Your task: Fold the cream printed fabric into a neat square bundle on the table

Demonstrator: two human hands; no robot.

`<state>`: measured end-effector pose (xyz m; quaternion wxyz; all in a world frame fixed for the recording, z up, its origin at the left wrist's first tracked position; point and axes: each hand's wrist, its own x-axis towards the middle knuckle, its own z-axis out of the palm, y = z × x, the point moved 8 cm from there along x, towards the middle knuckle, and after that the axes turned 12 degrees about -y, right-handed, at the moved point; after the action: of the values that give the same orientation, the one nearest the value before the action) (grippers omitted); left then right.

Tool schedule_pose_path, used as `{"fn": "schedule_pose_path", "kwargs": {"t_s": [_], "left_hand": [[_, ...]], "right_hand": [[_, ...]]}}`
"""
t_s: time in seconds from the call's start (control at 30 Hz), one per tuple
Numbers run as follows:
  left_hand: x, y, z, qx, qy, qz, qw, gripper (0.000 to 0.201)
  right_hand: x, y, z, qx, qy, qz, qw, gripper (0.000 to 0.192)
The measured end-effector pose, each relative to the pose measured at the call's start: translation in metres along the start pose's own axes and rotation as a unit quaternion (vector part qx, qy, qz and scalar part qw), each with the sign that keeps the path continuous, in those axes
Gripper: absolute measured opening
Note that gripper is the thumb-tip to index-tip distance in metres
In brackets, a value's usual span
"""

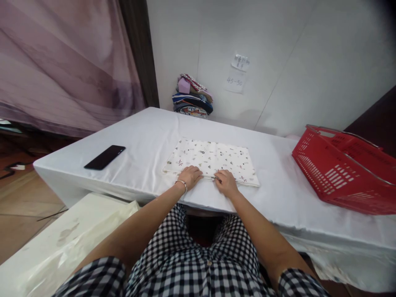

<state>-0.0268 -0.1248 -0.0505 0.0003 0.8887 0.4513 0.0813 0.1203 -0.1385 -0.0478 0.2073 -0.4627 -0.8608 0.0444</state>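
A folded white cloth with small printed figures [213, 159] lies flat on the white-covered table [148, 136]. My left hand [190, 176] rests on the cloth's near edge, fingers bent down onto the fabric; a thin bracelet circles that wrist. My right hand [226, 181] sits just beside it on the same near edge, fingers curled on the layered hem. Both hands press or pinch the edge close together; how firmly they hold it is hard to tell.
A black phone [104, 157] lies at the table's left. A red plastic basket [343, 167] stands at the right. A stack of folded clothes [192, 97] sits at the far edge by the wall. A pale bag-covered surface [62, 243] is at lower left.
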Motion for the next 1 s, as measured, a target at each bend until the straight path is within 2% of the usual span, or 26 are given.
{"fn": "schedule_pose_path", "kwargs": {"t_s": [0.23, 0.47, 0.63, 0.87, 1.0], "left_hand": [[0.004, 0.004, 0.002, 0.001, -0.01, 0.006, 1.0, 0.021], [0.004, 0.007, -0.002, 0.009, 0.005, 0.001, 1.0, 0.022], [0.006, 0.01, 0.001, 0.027, -0.013, -0.001, 1.0, 0.021], [0.001, 0.012, -0.001, 0.007, -0.003, 0.032, 0.999, 0.023], [0.002, 0.01, 0.001, 0.005, -0.022, 0.022, 1.0, 0.02]], "right_hand": [[0.001, -0.001, -0.001, 0.002, -0.003, -0.006, 1.0, 0.018], [-0.003, -0.005, -0.003, -0.014, 0.009, -0.013, 1.0, 0.021], [-0.003, -0.006, 0.0, -0.026, -0.003, -0.014, 1.0, 0.02], [-0.004, -0.01, -0.002, -0.016, -0.005, -0.022, 1.0, 0.017], [-0.005, -0.009, -0.001, -0.008, -0.01, -0.022, 1.0, 0.018]]}}
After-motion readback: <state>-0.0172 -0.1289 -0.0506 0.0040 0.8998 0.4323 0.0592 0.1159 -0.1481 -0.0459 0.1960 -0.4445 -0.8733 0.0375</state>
